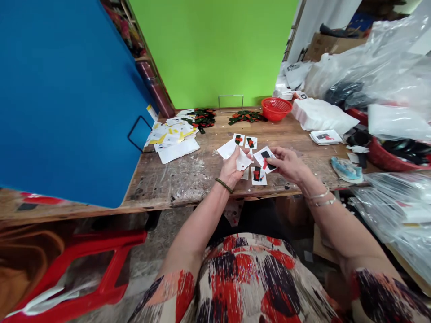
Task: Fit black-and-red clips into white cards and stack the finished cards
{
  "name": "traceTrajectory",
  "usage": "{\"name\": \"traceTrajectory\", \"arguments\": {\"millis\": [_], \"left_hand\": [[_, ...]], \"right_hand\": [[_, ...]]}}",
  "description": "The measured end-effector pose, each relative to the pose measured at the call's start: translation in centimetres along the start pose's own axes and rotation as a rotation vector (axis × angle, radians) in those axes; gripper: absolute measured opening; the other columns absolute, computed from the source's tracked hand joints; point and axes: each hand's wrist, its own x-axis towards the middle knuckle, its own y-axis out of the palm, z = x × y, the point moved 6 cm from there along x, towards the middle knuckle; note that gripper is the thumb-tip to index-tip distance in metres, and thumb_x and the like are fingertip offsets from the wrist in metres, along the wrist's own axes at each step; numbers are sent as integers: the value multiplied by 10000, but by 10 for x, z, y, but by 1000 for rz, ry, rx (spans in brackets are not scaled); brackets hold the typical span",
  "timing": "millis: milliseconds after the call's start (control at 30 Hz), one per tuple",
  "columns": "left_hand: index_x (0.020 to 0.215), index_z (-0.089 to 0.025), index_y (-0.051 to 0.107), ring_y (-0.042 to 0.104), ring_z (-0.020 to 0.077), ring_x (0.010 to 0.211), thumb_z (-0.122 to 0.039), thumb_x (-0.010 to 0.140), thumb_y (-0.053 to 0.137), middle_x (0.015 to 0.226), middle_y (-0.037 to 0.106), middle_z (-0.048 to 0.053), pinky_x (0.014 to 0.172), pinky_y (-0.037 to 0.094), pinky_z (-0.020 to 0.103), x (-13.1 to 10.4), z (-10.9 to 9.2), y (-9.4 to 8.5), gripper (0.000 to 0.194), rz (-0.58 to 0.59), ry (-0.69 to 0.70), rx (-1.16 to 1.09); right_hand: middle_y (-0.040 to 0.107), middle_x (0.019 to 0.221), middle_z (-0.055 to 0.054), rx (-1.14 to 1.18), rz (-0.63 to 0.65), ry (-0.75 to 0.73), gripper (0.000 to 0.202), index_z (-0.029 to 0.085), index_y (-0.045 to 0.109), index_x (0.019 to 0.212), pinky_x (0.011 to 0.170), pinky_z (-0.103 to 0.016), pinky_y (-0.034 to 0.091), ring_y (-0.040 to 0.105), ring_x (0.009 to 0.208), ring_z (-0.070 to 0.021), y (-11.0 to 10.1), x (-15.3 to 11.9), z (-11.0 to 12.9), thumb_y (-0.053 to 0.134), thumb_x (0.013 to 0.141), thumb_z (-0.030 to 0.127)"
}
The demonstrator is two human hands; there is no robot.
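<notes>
My left hand [231, 167] is closed around a white card [243, 161] that has a small dark hole near its lower edge. Pinched in my right hand [286, 162] is another white card [261, 154], which carries a black strip and a red piece. On the table between and beyond my hands lie small white cards [251, 142] with dark green and red pieces on them. One more card [262, 179] with a black and red piece rests near the table's front edge, below the right-hand card. Other cards are partly hidden behind my left hand.
White papers with yellow strips [173, 132] lie at left, beside a dark green and red pile [204, 119]. A similar pile [247, 117] and a red basket [276, 110] stand at the back. White stacks [321, 115] and a blue cloth [346, 169] sit right. A blue panel [67, 98] stands left.
</notes>
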Motion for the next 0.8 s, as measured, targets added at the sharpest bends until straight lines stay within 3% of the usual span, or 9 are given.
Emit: {"name": "traceTrajectory", "arguments": {"millis": [167, 300, 600, 800], "left_hand": [[833, -128, 645, 631, 105, 563, -267, 893, 656, 710, 691, 24, 712, 555, 269, -10, 4, -6, 152, -41, 63, -83], [857, -133, 635, 641, 107, 580, -289, 910, 636, 726, 697, 25, 694, 555, 261, -19, 4, -3, 165, -6, 104, -95], [923, -156, 646, 649, 104, 610, -288, 920, 624, 771, 706, 10, 730, 554, 274, -34, 3, 4, 133, 61, 111, -75], [945, -146, 647, 660, 112, 659, -258, 906, 642, 818, 717, 28, 751, 555, 287, -37, 4, 8, 118, 188, 155, -74]], "right_hand": [[705, 895, -31, -63, -226, -232, 431, 195, 587, 1026, 697, -297, 565, 657, 766, -155, 26, -47, -11, 806, 680, 331], [694, 883, -24, -76, -313, -307, 397, 210, 567, 1020, 740, -312, 562, 653, 785, -159, 45, -62, -25, 778, 716, 356], [698, 853, 5, 101, -150, -94, 444, 219, 621, 978, 653, -268, 554, 634, 709, -134, 57, -57, -41, 852, 628, 365], [719, 814, 15, 242, -56, 55, 484, 205, 668, 959, 596, -243, 551, 634, 631, -111, 54, -53, -42, 905, 552, 317]]}}
